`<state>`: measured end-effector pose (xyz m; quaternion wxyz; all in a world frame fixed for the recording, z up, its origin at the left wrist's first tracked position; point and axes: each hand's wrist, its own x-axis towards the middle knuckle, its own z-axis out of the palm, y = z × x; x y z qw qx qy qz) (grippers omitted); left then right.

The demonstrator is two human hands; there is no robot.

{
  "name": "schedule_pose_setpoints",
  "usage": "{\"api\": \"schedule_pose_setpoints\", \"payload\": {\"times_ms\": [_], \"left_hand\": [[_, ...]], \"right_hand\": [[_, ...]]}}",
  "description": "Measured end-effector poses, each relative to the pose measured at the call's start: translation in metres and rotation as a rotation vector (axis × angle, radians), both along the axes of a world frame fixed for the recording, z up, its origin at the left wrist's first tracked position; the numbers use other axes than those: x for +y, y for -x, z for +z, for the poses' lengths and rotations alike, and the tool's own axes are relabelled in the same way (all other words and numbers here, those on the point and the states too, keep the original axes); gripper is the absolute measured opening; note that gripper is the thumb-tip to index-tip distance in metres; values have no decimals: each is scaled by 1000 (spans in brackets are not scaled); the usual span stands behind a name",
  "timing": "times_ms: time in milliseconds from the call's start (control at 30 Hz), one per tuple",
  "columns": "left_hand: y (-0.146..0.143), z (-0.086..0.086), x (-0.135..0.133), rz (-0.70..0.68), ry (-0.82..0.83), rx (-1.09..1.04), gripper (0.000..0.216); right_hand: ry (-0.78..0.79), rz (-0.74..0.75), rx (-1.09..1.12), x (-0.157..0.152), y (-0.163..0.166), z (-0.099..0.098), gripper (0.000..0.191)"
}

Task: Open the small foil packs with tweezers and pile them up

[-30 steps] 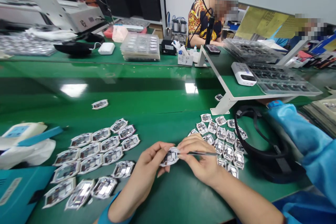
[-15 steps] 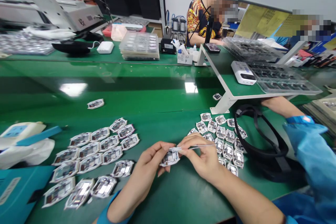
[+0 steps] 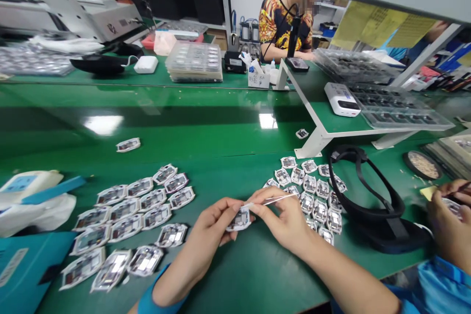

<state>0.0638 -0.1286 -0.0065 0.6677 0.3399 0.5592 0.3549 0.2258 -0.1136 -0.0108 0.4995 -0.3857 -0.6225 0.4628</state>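
My left hand (image 3: 211,225) is closed on a small white device housing (image 3: 240,220) with a circuit board showing inside, held tilted above the green mat. Fingers of my right hand (image 3: 285,218) pinch thin pale tweezers (image 3: 277,199), whose front end meets the housing's upper edge; the exact tip is hidden by my fingers. Rows of similar open housings (image 3: 126,228) lie left of my left hand. Another cluster of smaller-looking housings (image 3: 320,211) spreads beyond and right of my right hand.
A black headband-like frame (image 3: 390,206) lies at right, beside a co-worker's hands (image 3: 451,221) holding a part. A white-legged raised shelf (image 3: 316,144) carries a power bank (image 3: 342,99) and clear trays (image 3: 397,108). At left sits a teal case (image 3: 33,265). Another person (image 3: 285,24) works opposite.
The co-worker's arm at right has drawn back from under the shelf towards the near right, uncovering a round dish. My hands stay almost in place, with the tweezers' rear end shifted slightly.
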Motion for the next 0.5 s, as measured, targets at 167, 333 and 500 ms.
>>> {"api": "schedule_pose_setpoints", "payload": {"times_ms": [167, 333, 500], "left_hand": [[1, 0, 0, 5, 1, -4, 38], [-1, 1, 0, 20, -2, 19, 39], [-1, 1, 0, 42, 4, 23, 37]], "right_hand": [[164, 13, 133, 2, 2, -4, 9], [52, -32, 38, 1, 1, -6, 5], [-127, -42, -106, -1, 0, -3, 4]]}}
